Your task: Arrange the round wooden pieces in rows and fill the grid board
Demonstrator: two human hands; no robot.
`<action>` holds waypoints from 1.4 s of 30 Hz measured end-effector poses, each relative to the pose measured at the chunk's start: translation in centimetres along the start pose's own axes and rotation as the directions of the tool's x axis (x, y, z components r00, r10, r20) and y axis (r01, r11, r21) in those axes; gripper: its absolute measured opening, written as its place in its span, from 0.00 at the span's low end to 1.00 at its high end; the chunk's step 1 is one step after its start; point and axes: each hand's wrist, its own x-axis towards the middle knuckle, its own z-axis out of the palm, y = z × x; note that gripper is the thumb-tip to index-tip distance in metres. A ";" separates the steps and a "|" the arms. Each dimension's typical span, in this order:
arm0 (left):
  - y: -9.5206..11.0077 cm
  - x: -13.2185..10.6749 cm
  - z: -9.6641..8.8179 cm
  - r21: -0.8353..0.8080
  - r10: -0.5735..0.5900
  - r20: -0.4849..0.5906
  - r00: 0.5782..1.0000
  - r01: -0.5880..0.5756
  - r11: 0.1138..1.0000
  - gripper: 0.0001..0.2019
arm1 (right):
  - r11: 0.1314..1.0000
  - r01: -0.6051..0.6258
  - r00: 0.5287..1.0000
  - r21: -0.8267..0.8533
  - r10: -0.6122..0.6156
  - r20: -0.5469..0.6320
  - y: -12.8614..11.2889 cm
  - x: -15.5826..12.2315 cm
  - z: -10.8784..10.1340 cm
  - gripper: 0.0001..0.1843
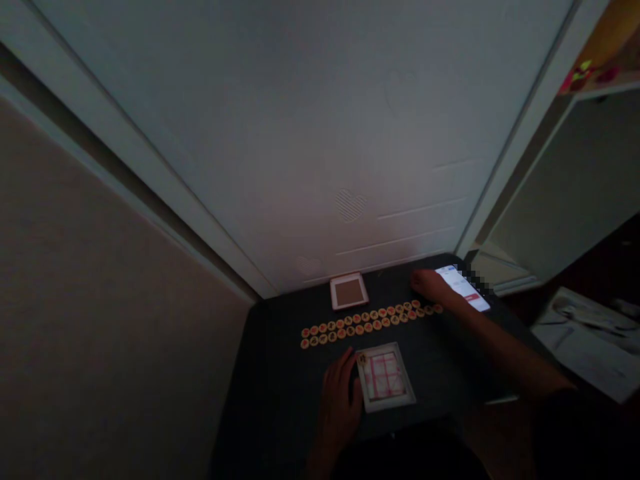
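On a small dark table (280, 393) lies a square board with red lines (385, 377). My left hand (340, 393) rests beside its left edge, fingers stretched toward the corner. Two rows of round yellow game pieces (367, 321) run across the table's middle. My right hand (433, 287) reaches to the far right, next to a lit phone (463, 288); its fingers are curled and dim. A white-rimmed square lid or box (349, 291) lies at the far edge.
A white door (310, 147) stands right behind the table. A beige wall (90, 320) is at the left. A white cabinet (565, 187) and a box with papers (590, 340) are at the right. The room is dark.
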 end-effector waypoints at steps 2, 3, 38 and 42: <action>0.0 0.0 0.0 -0.003 0.004 -0.005 1.000 -0.004 1.000 0.26 | 0.998 0.047 0.998 0.031 -0.046 -0.034 -0.9 -0.3 -0.3 0.10; 0.0 0.0 -0.1 -0.003 0.004 -0.006 1.000 -0.004 1.000 0.26 | 0.996 0.077 0.996 0.050 -0.074 -0.058 -1.5 -0.6 -0.3 0.10; 0.2 -0.1 0.2 -0.009 0.039 -0.045 0.998 -0.040 0.999 0.23 | 0.806 0.521 0.842 0.281 -0.540 -0.010 -14.0 -17.3 6.5 0.11; 0.4 0.0 0.0 -0.018 0.039 -0.045 0.998 -0.040 0.999 0.23 | 0.790 0.546 0.828 0.277 -0.559 -0.039 -14.5 -16.8 6.7 0.09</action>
